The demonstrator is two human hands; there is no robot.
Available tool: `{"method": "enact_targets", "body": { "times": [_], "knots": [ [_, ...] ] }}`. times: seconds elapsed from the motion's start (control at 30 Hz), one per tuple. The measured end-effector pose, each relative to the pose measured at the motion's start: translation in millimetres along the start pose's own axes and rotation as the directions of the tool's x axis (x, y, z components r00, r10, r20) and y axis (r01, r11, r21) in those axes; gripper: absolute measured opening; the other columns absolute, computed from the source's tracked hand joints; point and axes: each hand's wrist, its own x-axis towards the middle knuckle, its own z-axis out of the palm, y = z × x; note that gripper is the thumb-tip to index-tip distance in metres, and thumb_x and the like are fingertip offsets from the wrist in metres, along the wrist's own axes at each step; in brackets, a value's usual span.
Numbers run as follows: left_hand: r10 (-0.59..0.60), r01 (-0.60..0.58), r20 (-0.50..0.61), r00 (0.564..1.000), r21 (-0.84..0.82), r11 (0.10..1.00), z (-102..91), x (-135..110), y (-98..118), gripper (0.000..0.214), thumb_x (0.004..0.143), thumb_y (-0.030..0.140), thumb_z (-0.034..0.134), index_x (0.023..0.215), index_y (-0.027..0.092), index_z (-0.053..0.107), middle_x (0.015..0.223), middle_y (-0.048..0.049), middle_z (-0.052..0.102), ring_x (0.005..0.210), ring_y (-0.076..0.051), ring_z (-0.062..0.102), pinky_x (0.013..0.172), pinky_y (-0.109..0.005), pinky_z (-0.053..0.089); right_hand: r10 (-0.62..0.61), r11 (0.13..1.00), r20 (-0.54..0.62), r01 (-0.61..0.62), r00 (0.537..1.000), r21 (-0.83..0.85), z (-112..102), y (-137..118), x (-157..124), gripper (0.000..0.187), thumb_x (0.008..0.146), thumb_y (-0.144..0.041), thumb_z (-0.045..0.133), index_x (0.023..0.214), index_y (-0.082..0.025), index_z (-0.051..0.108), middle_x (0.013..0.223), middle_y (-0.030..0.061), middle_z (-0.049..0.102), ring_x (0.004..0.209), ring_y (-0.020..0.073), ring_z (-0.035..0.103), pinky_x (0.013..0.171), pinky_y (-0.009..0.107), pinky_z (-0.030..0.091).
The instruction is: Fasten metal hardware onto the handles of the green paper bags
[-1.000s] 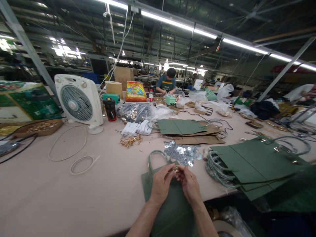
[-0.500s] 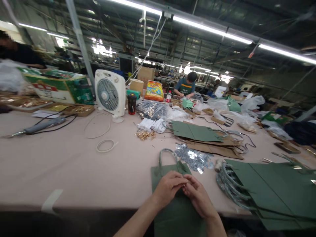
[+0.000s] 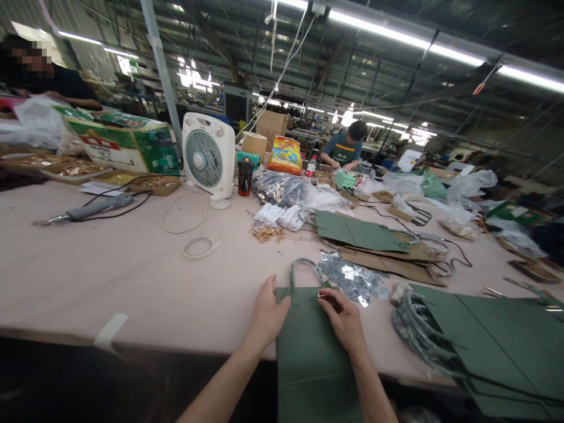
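A dark green paper bag (image 3: 314, 358) lies flat on the table's near edge, with its grey rope handle (image 3: 305, 271) pointing away from me. My left hand (image 3: 268, 312) rests on the bag's top left edge, fingers apart and holding nothing. My right hand (image 3: 344, 324) pinches a small gold-coloured metal clasp (image 3: 324, 295) against the bag's top edge. Part of the clasp is hidden by my fingers. To the right lies a stack of green bags (image 3: 497, 335) with bundled handles (image 3: 416, 329).
A heap of small silver metal pieces (image 3: 350, 279) lies just past my right hand. Flat green and brown cardboard sheets (image 3: 365, 235) lie beyond it. A white fan (image 3: 208, 155) stands at the back left. A co-worker (image 3: 346, 147) works at the far end.
My hands have moved apart. The clasp has gone from between both hands to my right hand at the bag's top edge, and my left hand has dropped onto the bag. The view has swung left.
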Motion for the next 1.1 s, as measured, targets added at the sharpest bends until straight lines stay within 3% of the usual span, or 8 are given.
{"method": "enact_targets", "body": {
  "times": [0.13, 0.2, 0.27, 0.33, 0.6, 0.73, 0.9, 1.1],
  "knots": [
    [-0.182, 0.187, 0.044, 0.982, -0.171, 0.967, -2.3, 7, 12, 0.08, 0.073, 0.023, 0.082, 0.146, 0.01, 0.051, 0.15, -0.0234, 0.054, 0.129, -0.034, 0.06, 0.108, -0.041, 0.047, 0.024, 1.0, 0.014, -0.024, 1.0, 0.005, -4, 3, 0, 0.033, 0.088, -0.048, 0.074, 0.109, -0.022, 0.075, 0.098, 0.0075, 0.077, 0.084, 0.0231, 0.072, 0.079, 0.035, 0.058],
    [-0.201, 0.259, 0.218, 0.955, -0.288, 0.922, -1.0, 7, 19, 0.066, 0.072, 0.027, 0.085, 0.132, 0.01, 0.063, 0.138, -0.0221, 0.065, 0.121, -0.033, 0.065, 0.102, -0.039, 0.051, 0.041, 0.997, 0.037, -0.043, 0.998, 0.068, -7, 2, 1, 0.034, 0.087, -0.048, 0.075, 0.109, -0.021, 0.075, 0.099, 0.0082, 0.078, 0.089, 0.0244, 0.073, 0.082, 0.036, 0.059],
    [-0.175, 0.343, 0.423, 0.889, -0.362, 0.867, 3.0, 6, 24, 0.052, 0.072, 0.032, 0.085, 0.116, 0.009, 0.071, 0.121, -0.0198, 0.074, 0.106, -0.031, 0.072, 0.092, -0.038, 0.056, 0.057, 0.99, 0.051, -0.063, 0.997, 0.126, -10, 2, 2, 0.034, 0.085, -0.047, 0.077, 0.108, -0.022, 0.075, 0.101, 0.0084, 0.078, 0.092, 0.0246, 0.074, 0.085, 0.036, 0.06],
    [-0.155, 0.411, 0.531, 0.833, -0.405, 0.817, 8.8, 4, 25, 0.046, 0.075, 0.037, 0.084, 0.11, 0.009, 0.074, 0.11, -0.0175, 0.078, 0.093, -0.028, 0.074, 0.084, -0.036, 0.059, 0.079, 0.981, 0.039, -0.084, 0.996, 0.173, -13, 3, 3, 0.034, 0.083, -0.046, 0.079, 0.107, -0.023, 0.075, 0.104, 0.0083, 0.078, 0.093, 0.0242, 0.074, 0.086, 0.036, 0.06],
    [-0.209, 0.601, 0.609, 0.765, -0.56, 0.57, 21.9, 3, 18, 0.036, 0.08, 0.034, 0.079, 0.107, 0.01, 0.074, 0.09, -0.0141, 0.079, 0.07, -0.022, 0.074, 0.073, -0.035, 0.062, 0.082, 0.989, 0.005, -0.082, 0.997, 0.125, -14, 5, 0, 0.029, 0.083, -0.042, 0.08, 0.106, -0.024, 0.078, 0.107, 0.0074, 0.079, 0.091, 0.0229, 0.073, 0.082, 0.035, 0.059],
    [-0.198, 0.612, 0.619, 0.76, -0.58, 0.538, 20.2, 4, 19, 0.034, 0.079, 0.031, 0.079, 0.104, 0.01, 0.074, 0.086, -0.0136, 0.079, 0.07, -0.023, 0.074, 0.072, -0.035, 0.062, 0.055, 0.998, -0.02, -0.055, 0.998, 0.033, -13, 0, 0, 0.027, 0.085, -0.042, 0.079, 0.105, -0.025, 0.079, 0.101, 0.0054, 0.08, 0.082, 0.0203, 0.07, 0.075, 0.032, 0.057],
    [-0.14, 0.628, 0.669, 0.73, -0.576, 0.523, 16.3, 4, 15, 0.038, 0.078, 0.028, 0.082, 0.11, 0.009, 0.074, 0.1, -0.0176, 0.079, 0.083, -0.026, 0.076, 0.081, -0.036, 0.062, -0.019, 0.999, -0.061, 0.016, 0.998, -0.052, -11, -4, 0, 0.024, 0.087, -0.04, 0.076, 0.106, -0.026, 0.08, 0.1, 0.0046, 0.08, 0.078, 0.0196, 0.069, 0.072, 0.031, 0.057],
    [-0.171, 0.649, 0.678, 0.715, -0.553, 0.522, 17.4, 3, 12, 0.038, 0.081, 0.029, 0.079, 0.112, 0.008, 0.074, 0.103, -0.0186, 0.079, 0.084, -0.027, 0.077, 0.083, -0.038, 0.062, -0.088, 0.988, -0.023, 0.085, 0.996, -0.128, -13, 0, -1, 0.023, 0.09, -0.039, 0.072, 0.109, -0.029, 0.08, 0.109, 0.0046, 0.08, 0.096, 0.0233, 0.074, 0.089, 0.036, 0.06]
  ]
}}
